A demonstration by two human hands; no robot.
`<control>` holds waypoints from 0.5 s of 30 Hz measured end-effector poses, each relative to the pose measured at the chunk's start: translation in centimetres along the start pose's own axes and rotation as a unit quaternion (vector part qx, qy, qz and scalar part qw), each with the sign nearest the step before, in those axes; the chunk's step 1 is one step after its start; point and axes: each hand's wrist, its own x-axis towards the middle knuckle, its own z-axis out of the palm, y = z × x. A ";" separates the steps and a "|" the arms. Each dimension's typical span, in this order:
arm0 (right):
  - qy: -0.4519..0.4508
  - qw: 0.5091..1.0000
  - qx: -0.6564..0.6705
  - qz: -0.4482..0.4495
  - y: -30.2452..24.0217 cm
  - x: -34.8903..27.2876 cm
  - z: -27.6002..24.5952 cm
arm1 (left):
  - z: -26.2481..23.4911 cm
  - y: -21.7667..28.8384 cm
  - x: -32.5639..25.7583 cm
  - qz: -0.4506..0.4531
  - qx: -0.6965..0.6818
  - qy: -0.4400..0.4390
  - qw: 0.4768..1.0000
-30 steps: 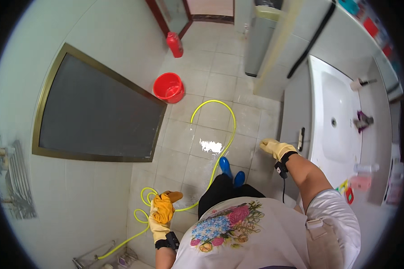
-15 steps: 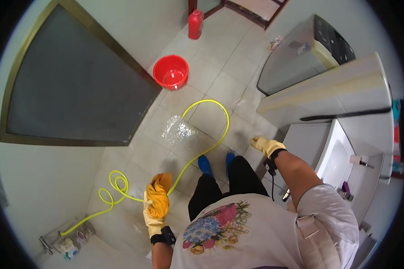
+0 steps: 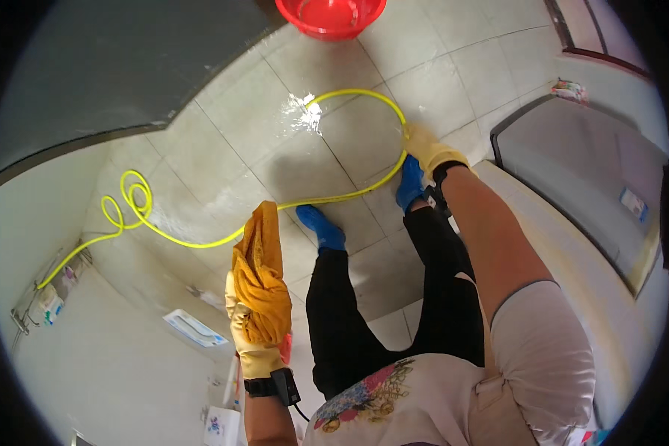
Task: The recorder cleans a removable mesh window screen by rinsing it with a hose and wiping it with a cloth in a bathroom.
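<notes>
Pale tiled floor (image 3: 453, 82) fills the middle of the scene, wet and shiny near its centre. A dark panel (image 3: 104, 67) borders it at upper left; a grey washing machine (image 3: 572, 163) stands along its right edge. The view has turned and shifted over the last second: the washbasin and red bottle have gone out of sight, while the washing machine now looms nearer. A yellow hose (image 3: 349, 196) crosses the floor, coiled near the left edge and curved in an open loop toward the middle. A red bucket (image 3: 327, 33) sits at the far side, now cut off by the frame. Blue boots (image 3: 320, 227) stand close to the hose. An orange cloth (image 3: 262, 290) hangs bunched in the gloved left hand (image 3: 238, 312), as before, fingers clamped on it. The gloved right hand (image 3: 432, 149), blurred, now lies across the hose loop in view; I cannot tell whether it touches or grips. So the cloth remains held, and the right hand now lines up with the hose.
</notes>
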 end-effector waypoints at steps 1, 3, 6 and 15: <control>0.005 1.000 0.014 0.013 -1.7 -0.8 -0.1 | -0.2 0.0 -0.8 -0.129 -0.318 0.046 0.938; -0.016 0.999 -0.015 0.036 -3.6 -0.4 0.1 | -2.3 -2.7 -1.4 -0.132 -0.347 0.058 0.927; 0.038 0.993 0.037 0.104 -6.5 1.5 -0.6 | -2.9 -0.9 1.1 -0.116 -0.362 0.083 0.921; 0.135 0.980 -0.041 0.144 -10.5 2.1 2.2 | -3.5 -2.4 1.5 -0.171 -0.385 0.083 0.903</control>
